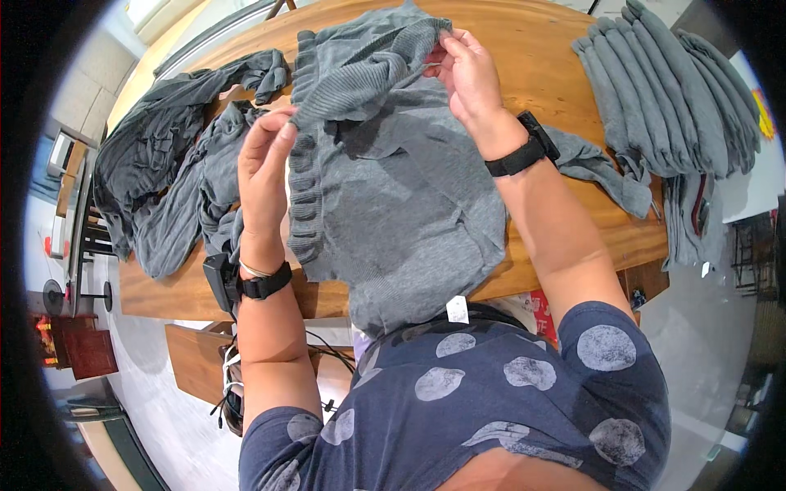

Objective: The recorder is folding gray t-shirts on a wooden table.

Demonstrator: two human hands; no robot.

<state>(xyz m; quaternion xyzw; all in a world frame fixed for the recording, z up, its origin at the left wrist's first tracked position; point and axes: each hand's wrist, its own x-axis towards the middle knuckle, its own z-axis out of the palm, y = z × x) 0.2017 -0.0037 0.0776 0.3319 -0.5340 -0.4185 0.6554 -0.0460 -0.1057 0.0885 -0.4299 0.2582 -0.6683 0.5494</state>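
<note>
A grey knit sweater (pixel 411 202) lies spread in front of me, its ribbed hem towards the left and its lower part hanging over the near table edge. My left hand (pixel 267 162) pinches one end of a ribbed knit part between thumb and fingers. The other end of that part, up and to the right, is held by my right hand (pixel 463 77). Between the hands the ribbed fabric is raised and partly folded over the sweater. A white tag (pixel 457 309) with writing shows at the sweater's near edge.
Rumpled grey garments (pixel 153 147) cover the left side of the wooden table (pixel 528 37). A stack of folded grey knitwear (pixel 657 92) stands at the right edge, with more cloth hanging below it. Under the near edge are a wooden stool or drawer (pixel 196 356) and black cables.
</note>
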